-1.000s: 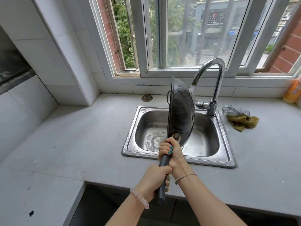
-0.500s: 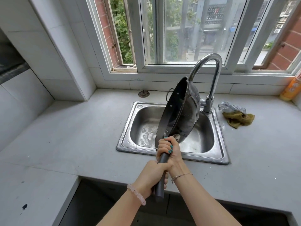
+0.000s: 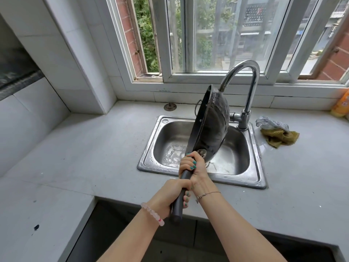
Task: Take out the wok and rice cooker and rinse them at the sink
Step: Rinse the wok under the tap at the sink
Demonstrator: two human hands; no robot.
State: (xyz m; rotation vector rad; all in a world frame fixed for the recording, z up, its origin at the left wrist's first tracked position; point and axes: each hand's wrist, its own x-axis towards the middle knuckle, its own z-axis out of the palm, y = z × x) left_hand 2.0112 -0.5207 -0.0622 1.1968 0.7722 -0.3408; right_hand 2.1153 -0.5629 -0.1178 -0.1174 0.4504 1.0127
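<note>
Firmly gripping w/ both: right hand (image 3: pixel 192 167) wrapped round the top of the handle (image 3: pixel 176 210), just under the bowl; left hand (image 3: pixel 170 196) clenched lower on the same handle, touching the right. Probably doubled up for weight and leverage (long handle, heavy bowl).

Holds the wok (image 3: pixel 211 125) tipped nearly on edge above the sink (image 3: pixel 251 179), far rim up, near rim low over the basin, presumably to let runoff drop into the basin and not onto the counter (image 3: pixel 94 148). Rounded outer side turned toward the tap (image 3: pixel 245 72) at the sink's back right corner, spout right at the upper rim. Looks like rinsing the underside, judging by the wet sheen there.

Beyond the sink: crumpled cloths (image 3: pixel 279 136) just right of it, small round drain cover (image 3: pixel 170 106) behind its back left corner, orange bottle (image 3: pixel 341 106) far right, cut off by the frame edge.

Hard to tell whether water is actually running: any stream hidden at the spout-wok meeting point, and can't tell touching vs. just apart. Inside of the wok turned away leftward, so no judging how clean. No rice cooker in view anywhere round the sink; that half of the job prob. not begun.
</note>
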